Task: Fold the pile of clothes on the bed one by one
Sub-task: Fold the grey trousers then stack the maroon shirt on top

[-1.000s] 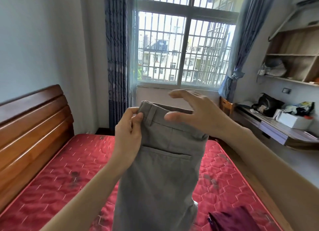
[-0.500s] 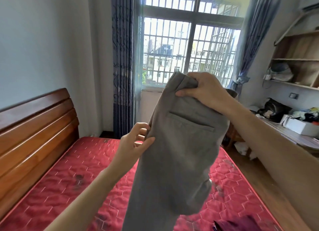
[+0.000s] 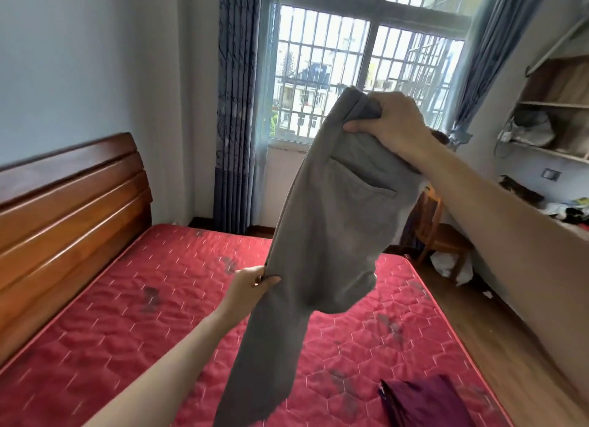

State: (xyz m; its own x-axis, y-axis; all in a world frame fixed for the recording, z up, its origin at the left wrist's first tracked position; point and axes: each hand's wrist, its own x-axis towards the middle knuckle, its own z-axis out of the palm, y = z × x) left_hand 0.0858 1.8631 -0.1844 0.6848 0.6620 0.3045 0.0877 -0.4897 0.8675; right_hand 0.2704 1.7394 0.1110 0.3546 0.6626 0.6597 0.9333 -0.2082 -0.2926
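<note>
A pair of grey trousers [image 3: 322,229] hangs in the air over the red quilted mattress [image 3: 165,305], back pocket facing me. My right hand [image 3: 392,123] grips the waistband high up in front of the window. My left hand [image 3: 251,283] pinches the left edge of the trousers lower down, near the seat. The legs drop out of view at the bottom. A dark purple garment [image 3: 424,401] lies on the mattress at the lower right.
A wooden headboard [image 3: 63,210] runs along the left. Barred window [image 3: 360,66] and blue curtains stand behind. A wooden chair [image 3: 436,232], a cluttered desk [image 3: 561,213] and wall shelves [image 3: 554,120] are at the right, beside wood flooring.
My right hand took over the waistband and lifted it higher. My left hand let go of the waistband and slid down the left edge of the trousers to pinch it lower.
</note>
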